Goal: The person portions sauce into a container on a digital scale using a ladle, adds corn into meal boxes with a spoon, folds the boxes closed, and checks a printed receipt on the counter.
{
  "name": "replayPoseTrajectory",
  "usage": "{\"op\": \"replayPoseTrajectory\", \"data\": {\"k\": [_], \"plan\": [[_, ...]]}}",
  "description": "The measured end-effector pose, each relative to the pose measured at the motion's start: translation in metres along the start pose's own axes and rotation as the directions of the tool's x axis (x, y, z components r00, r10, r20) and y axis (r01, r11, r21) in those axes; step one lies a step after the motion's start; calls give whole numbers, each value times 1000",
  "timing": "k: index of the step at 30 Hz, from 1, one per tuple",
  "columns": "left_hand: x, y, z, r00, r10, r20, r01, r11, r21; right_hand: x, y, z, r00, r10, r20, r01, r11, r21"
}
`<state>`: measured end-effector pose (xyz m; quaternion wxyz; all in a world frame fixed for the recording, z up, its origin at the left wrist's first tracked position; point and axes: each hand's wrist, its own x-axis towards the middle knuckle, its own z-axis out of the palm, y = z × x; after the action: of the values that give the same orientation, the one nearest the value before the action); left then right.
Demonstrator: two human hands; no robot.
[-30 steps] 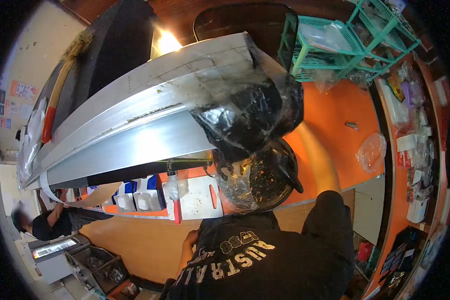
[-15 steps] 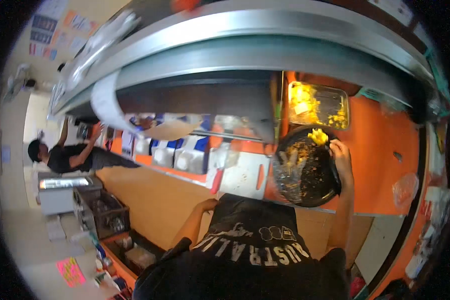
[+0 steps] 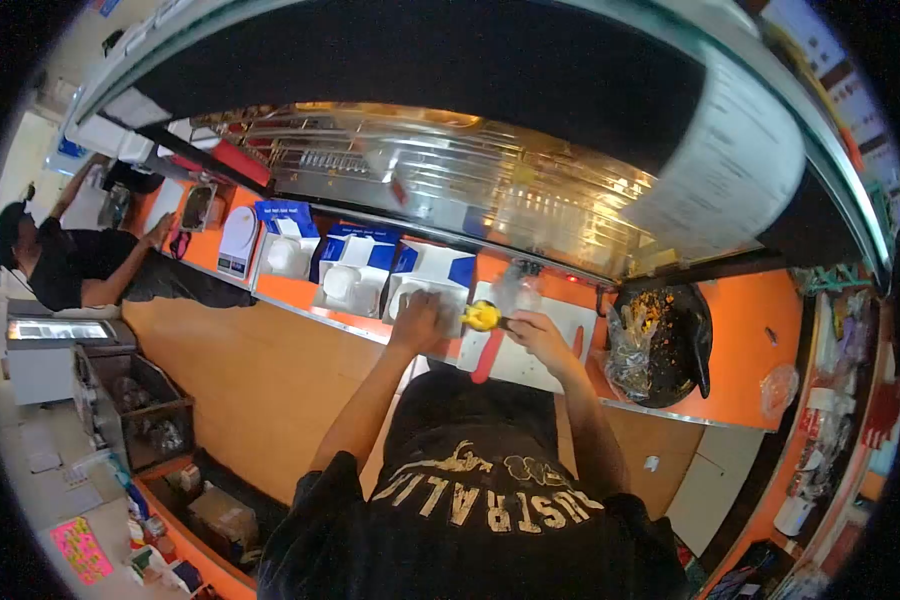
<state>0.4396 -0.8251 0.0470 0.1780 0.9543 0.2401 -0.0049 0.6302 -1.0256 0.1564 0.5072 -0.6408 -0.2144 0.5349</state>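
My right hand point(image 3: 538, 338) is closed around the dark handle of a serving spoon point(image 3: 507, 322), which carries a heap of yellow food point(image 3: 482, 316). The spoon is level over the white cutting board point(image 3: 530, 372), its bowl pointing toward my left hand. Over the near side of an open white-and-blue box point(image 3: 438, 268) is my left hand point(image 3: 420, 322), fingers apart and reaching in at the white lining. Two similar boxes point(image 3: 353, 262) point(image 3: 288, 232) stand to the left, each with a white wrapped bundle inside. A red-handled knife point(image 3: 487, 356) lies on the board.
A black round pan point(image 3: 682, 372) with orange food bits and a crumpled plastic bag point(image 3: 630, 362) sits at the right. Left of the boxes is a white scale point(image 3: 238, 240). A person point(image 3: 80, 255) works farther left. Overhead, a shelf holds a hanging paper slip point(image 3: 735, 150).
My right hand has carried the yellow food on the spoon from the pan leftward to the boxes. My left hand has risen from near my waist to the box. The view has shifted.
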Motion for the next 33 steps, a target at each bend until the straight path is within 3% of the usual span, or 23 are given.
{"op": "replayPoseTrajectory", "data": {"k": [2, 5, 6, 9, 10, 12, 13, 14, 16, 18, 21, 22, 24, 28, 30, 33], "plan": [[11, -9, -7, 999, 6, 33, -6, 1000, -12, 30, 5, 28, 996, 89, 1, -89, 996, -2], [20, -22, 2, 993, 35, 116, -41, 998, 46, 70, 33, 43, 1000, 4, -9, -3, 999, 51], [21, -23, 5, 998, 62, -18, -62, 998, -13, 77, 32, 45, 999, -5, -43, 7, 999, 37], [17, -29, 5, 995, 87, -40, -91, 992, -89, 92, 40, 47, 996, 1, -94, -4, 1000, -23], [19, -31, 14, 992, 85, -93, -93, 993, -77, 98, 48, 47, 994, -52, -96, 47, 998, -50], [22, -35, 20, 997, 52, -50, -58, 992, -114, 93, 44, 50, 985, -140, -105, 120, 977, -177], [22, -34, 17, 1000, 19, -11, -20, 990, -136, 92, 49, 50, 985, -135, -108, 114, 976, -185], [21, -32, 15, 996, 1, -91, -18, 982, -187, 93, 55, 48, 988, -114, -103, 94, 979, -180], [21, -34, 15, 995, -7, -98, -14, 977, -211, 90, 47, 56, 992, -93, -90, 76, 981, -181], [19, -35, 9, 994, -17, -104, -7, 973, -231, 82, 38, 64, 955, -257, -150, 133, 819, -557], [10, -33, -5, 992, -47, -117, 13, 961, -275, 78, 34, 75, 932, -294, -212, 112, 788, -605], [2, -30, -5, 979, -69, -190, 12, 958, -287, 80, 38, 75, 932, -294, -212, 110, 787, -607], [-11, -26, -10, 962, -94, -255, 13, 954, -301, 84, 48, 77, 801, -580, -147, 298, 599, -743], [-25, -20, -16, 953, -149, -264, 57, 944, -325, 79, 56, 85, 838, -541, -72, 247, 493, -835], [-26, -21, -15, 942, -161, -295, 50, 935, -352, 76, 62, 90, 836, -548, 26, 182, 233, -955], [-28, -22, -17, 946, -164, -279, 48, 924, -380, 71, 62, 94, 819, -569, 72, 211, 181, -961]]}}
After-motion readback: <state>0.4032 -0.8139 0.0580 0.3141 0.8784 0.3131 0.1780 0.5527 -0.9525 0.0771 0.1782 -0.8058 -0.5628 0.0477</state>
